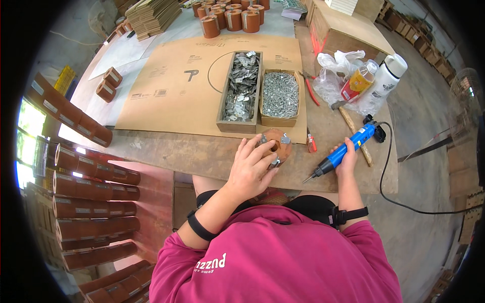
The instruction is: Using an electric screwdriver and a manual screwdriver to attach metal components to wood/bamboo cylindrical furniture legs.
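Observation:
My left hand [252,169] rests over a reddish-brown wooden cylinder [284,150] with a hole in its top, its fingers curled on the upper face and side. Small metal plates [285,139] sit at the rim of that face. In my right hand [347,160] is a blue electric screwdriver [356,141], gripped round its body, with the bit pointing down and left, apart from the cylinder. Beyond the cylinder stand a wooden tray [221,121] of flat metal plates and a cardboard box [279,121] full of screws.
A red-handled screwdriver [311,144], a hammer [353,126] and red-handled pliers [311,92] lie to the right. Behind them are a white bottle [388,76], a drink bottle [359,81] and a plastic bag [331,68]. Rows of brown cylinders [96,197] fill the left. The power cord [386,177] trails right.

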`<act>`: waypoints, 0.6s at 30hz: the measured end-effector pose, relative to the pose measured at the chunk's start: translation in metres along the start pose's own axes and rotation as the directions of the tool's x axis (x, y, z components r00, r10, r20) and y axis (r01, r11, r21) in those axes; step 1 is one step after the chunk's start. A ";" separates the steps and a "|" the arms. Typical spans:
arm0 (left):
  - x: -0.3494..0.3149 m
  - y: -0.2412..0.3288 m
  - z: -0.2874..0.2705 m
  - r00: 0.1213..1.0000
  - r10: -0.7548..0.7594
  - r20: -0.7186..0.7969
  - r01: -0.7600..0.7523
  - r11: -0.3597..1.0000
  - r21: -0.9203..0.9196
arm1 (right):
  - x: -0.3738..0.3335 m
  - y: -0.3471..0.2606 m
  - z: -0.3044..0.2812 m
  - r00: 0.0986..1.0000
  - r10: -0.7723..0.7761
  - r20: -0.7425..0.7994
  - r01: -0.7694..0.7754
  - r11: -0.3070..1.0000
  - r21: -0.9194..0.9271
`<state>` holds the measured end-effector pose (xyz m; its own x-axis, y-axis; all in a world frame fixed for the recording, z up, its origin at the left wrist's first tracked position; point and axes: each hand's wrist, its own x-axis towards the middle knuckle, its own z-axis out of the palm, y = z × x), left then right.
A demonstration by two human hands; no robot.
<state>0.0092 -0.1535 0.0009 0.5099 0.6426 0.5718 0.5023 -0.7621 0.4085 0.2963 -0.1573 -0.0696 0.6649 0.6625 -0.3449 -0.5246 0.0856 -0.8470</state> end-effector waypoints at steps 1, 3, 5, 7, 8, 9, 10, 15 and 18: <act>-0.002 -0.001 0.002 1.000 0.000 0.001 0.000 1.000 0.001 | -0.001 0.000 0.001 1.000 -0.004 -0.006 0.004 1.000 -0.005; -0.006 -0.006 0.009 1.000 0.003 -0.026 -0.002 1.000 0.028 | -0.001 0.000 0.002 1.000 -0.002 -0.005 0.002 1.000 -0.002; -0.006 -0.004 0.010 0.998 -0.033 -0.047 0.033 0.999 0.001 | -0.001 0.000 0.002 1.000 -0.001 -0.005 0.001 1.000 0.000; -0.003 -0.001 0.009 0.995 -0.069 -0.067 0.067 0.997 -0.028 | -0.002 -0.001 0.002 1.000 0.004 -0.006 -0.004 1.000 0.000; -0.001 0.002 0.005 0.994 -0.090 -0.059 0.088 0.995 -0.044 | -0.002 -0.001 0.001 1.000 0.003 -0.007 -0.003 1.000 0.000; 0.001 0.004 0.003 0.992 -0.112 -0.051 0.109 0.992 -0.059 | -0.002 -0.001 0.001 1.000 0.005 -0.005 -0.005 1.000 0.003; 0.001 0.004 0.003 0.992 -0.113 -0.051 0.110 0.992 -0.059 | -0.002 -0.001 0.001 1.000 0.007 -0.003 -0.007 1.000 0.006; -0.003 0.002 0.007 0.994 -0.090 -0.061 0.088 0.996 -0.031 | 0.000 0.000 0.001 1.000 0.000 -0.005 0.000 1.000 0.005; -0.006 0.002 0.010 0.991 -0.106 -0.084 0.103 0.994 -0.044 | 0.001 0.001 -0.001 1.000 0.003 -0.001 -0.003 1.000 -0.003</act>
<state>0.0142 -0.1579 -0.0084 0.3932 0.7110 0.5830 0.5210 -0.6947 0.4958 0.2969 -0.1567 -0.0712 0.6639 0.6621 -0.3478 -0.5249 0.0813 -0.8473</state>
